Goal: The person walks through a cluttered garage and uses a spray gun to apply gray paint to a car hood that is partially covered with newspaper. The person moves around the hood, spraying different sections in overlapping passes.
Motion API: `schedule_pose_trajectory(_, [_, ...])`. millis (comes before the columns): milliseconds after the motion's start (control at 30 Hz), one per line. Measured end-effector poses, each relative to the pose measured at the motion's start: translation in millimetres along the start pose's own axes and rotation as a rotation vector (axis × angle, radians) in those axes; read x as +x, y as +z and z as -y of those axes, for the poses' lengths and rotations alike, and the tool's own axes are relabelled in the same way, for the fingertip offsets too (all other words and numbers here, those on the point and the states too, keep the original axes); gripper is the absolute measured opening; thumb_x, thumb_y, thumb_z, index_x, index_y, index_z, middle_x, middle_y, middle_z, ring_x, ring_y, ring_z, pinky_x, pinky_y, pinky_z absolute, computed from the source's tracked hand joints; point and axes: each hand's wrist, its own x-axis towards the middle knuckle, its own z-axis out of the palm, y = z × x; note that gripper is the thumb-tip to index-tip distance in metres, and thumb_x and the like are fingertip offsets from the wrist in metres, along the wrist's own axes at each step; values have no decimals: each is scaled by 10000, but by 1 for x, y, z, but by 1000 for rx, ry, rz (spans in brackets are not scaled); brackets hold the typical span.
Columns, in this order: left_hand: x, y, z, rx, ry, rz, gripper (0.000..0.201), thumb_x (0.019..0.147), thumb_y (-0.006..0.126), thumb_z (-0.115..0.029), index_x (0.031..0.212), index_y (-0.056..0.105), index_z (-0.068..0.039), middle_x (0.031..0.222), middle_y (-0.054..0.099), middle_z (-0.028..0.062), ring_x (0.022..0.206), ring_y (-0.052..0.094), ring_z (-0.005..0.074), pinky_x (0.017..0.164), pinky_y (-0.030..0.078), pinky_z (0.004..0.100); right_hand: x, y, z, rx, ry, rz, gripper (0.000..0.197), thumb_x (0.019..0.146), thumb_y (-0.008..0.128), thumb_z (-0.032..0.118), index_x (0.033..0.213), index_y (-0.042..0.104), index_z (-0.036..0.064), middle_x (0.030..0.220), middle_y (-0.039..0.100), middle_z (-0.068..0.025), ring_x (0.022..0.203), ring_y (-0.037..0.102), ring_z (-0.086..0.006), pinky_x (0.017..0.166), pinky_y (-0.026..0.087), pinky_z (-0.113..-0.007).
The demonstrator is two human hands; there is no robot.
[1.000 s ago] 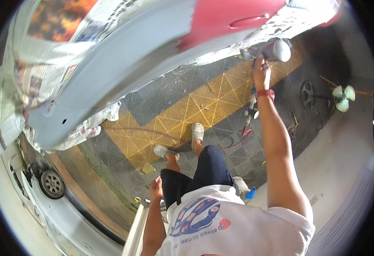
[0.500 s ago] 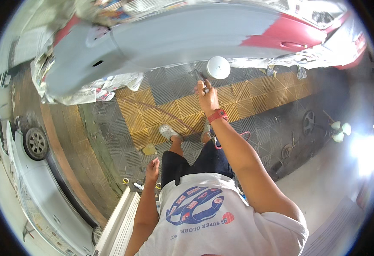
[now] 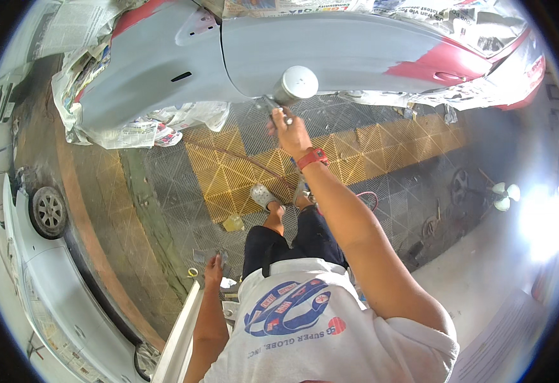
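Observation:
My right hand (image 3: pixel 292 134) is closed round the grip of a spray gun (image 3: pixel 270 105), with a round white-lidded cup (image 3: pixel 297 84) on top. The gun's front faces the lower part of a car body panel (image 3: pixel 330 60), coated mostly grey with red at its right end. I cannot make out whether paint is coming out. A red watch sits on my right wrist. My left hand (image 3: pixel 213 269) hangs low at my side, away from the car, fingers loosely stretched and nothing visible in them.
Newspaper (image 3: pixel 158 127) masks the car's edges. A red hose (image 3: pixel 368 199) runs beside my right leg. Yellow and grey floor tiles (image 3: pixel 330 150) lie underfoot, with a yellowish object (image 3: pixel 233 222) near my foot. Another car (image 3: pixel 69 287) stands at the left, a fan (image 3: pixel 504 195) at the right.
My right hand has moved left along the panel with the spray gun, and the cup has tilted. My left hand has shifted slightly left and down. The view has shifted a little.

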Motion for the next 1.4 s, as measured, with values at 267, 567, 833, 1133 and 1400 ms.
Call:
schedule_pose_trajectory(267, [25, 29, -50, 19, 315, 76, 564, 1078, 637, -427, 1370, 661, 55, 1309, 721, 227, 1211, 688, 316, 1070, 499, 385, -2, -144, -36, -164, -89, -370, 488, 1111, 588, 394, 1233, 689, -67, 820, 764, -69, 706, 697, -124, 624, 531, -304])
schedule_pose_trajectory(567, [47, 31, -95, 80, 402, 90, 517, 1111, 583, -386, 1351, 659, 67, 1359, 695, 244, 1275, 656, 323, 1094, 484, 394, -24, -298, -29, -227, -87, -657, 543, 1123, 526, 484, 1035, 716, -17, 766, 755, -75, 627, 694, -149, 571, 527, -320])
schedule_pose_trajectory(833, [19, 31, -109, 133, 234, 79, 663, 1064, 600, -531, 1413, 642, 30, 1414, 671, 230, 1328, 620, 369, 1137, 451, 429, -15, -311, -19, -182, -122, -832, 562, 1119, 527, 500, 1006, 710, -19, 755, 746, -72, 630, 692, -161, 554, 529, -328])
schedule_pose_trajectory(1133, [5, 39, -117, 129, 245, 16, 709, 1043, 647, -518, 1423, 621, 80, 1397, 680, 260, 1316, 644, 348, 1118, 476, 411, -26, -152, -14, 19, -68, -386, 488, 1081, 641, 363, 1247, 680, -94, 855, 767, -79, 734, 689, -137, 711, 550, -313])
schedule_pose_trajectory(1400, [-7, 44, -130, 25, 237, 42, 729, 1055, 614, -544, 1452, 605, 67, 1441, 651, 261, 1373, 599, 363, 1159, 435, 417, -37, -48, 20, -205, -134, -48, 687, 1083, 593, 491, 1391, 612, -123, 848, 776, -139, 781, 766, -251, 717, 583, -382])
